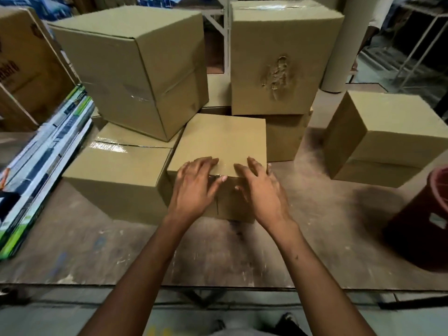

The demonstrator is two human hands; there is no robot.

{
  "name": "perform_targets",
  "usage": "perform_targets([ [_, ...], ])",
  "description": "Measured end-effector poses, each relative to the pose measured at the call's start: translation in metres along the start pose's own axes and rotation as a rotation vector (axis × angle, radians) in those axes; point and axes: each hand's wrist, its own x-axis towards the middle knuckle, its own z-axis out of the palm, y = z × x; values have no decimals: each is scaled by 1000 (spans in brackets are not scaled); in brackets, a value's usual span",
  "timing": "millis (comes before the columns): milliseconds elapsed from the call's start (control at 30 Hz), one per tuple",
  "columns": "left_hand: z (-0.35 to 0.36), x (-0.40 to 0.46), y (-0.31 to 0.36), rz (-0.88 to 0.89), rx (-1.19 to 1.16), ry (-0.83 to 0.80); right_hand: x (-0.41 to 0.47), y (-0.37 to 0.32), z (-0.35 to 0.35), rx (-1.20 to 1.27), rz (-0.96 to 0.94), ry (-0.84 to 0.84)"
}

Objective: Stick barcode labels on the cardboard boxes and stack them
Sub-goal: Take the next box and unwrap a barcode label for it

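Red bucket cut off at right edge; printed box cropped left; hands hide box front edge.

Centre box on table; bucket right; tilted box behind-left.

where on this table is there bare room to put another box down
Bare table lies in front of the left box, and between the held box and the right-hand stack. The back is crowded with stacked boxes.
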Motion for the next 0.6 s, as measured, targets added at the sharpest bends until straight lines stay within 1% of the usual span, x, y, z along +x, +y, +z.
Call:
perform_targets([
  [100, 3, 0, -8, 12, 56, 15, 0, -3, 2, -34, 55, 18],
  [167, 3, -1, -14, -61, 98, 57, 1, -2, 3, -49, 49, 43],
  [233, 1, 0, -19, -176, 112, 68, 0, 2, 7, -60, 35, 59],
  [300, -3, 0, -19, -279, 60, 57, -2, 13, 13, -56, 32, 90],
  [400, -5, -3, -17, -377, -65, 28, -13, 34, 17, 0, 23, 130],
  [500, -1, -10, -7, -417, -199, -30, -23, 51, 13, 86, -11, 160],
  [600, 4, -16, 8, -433, -248, -19, -35, 68, 8, 170, -19, 195],
])
